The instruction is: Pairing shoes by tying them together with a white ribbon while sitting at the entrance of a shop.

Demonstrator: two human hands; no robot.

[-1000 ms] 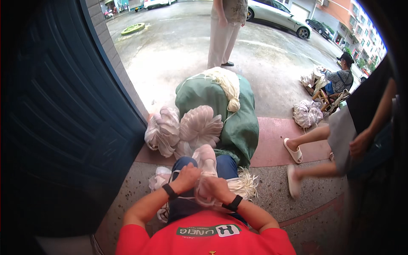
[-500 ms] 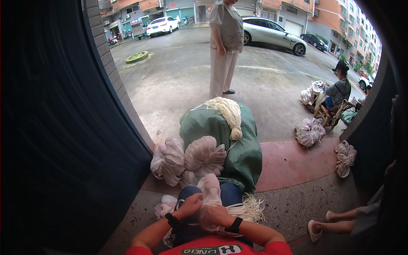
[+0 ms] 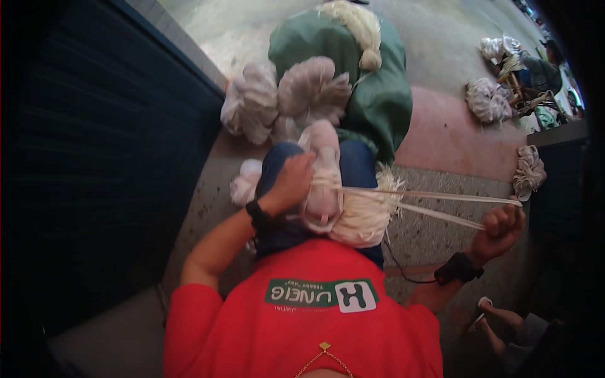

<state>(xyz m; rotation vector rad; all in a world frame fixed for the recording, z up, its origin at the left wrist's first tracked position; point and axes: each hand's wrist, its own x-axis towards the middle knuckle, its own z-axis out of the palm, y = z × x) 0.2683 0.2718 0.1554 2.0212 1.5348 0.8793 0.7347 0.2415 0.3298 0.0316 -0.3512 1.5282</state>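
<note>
On my lap lies a long pale pink bundle of thin, sole-shaped pieces (image 3: 323, 140), with cream straps around its middle. My left hand (image 3: 295, 181) grips the left side of that bundle, its fingertips partly hidden against it. Far out to the right, my right hand (image 3: 502, 227) is closed on a cream strap (image 3: 428, 196), stretched taut in two strands from the bundle's middle. Beneath those strands a thick hank of cream straps (image 3: 359, 223) rests on my right thigh.
Past my knees stands a large green sack (image 3: 384, 101) topped by another cream hank (image 3: 356, 28). Fanned pink bundles (image 3: 313, 88) lean against its left side. A dark door (image 3: 113, 126) borders the left. Further bundles (image 3: 488, 101) and a seated person are at the right; another person's feet show lower right.
My right hand has moved from the bundle far to the right, drawing the strap out taut. My left hand stays at the bundle. The view has tipped downward.
</note>
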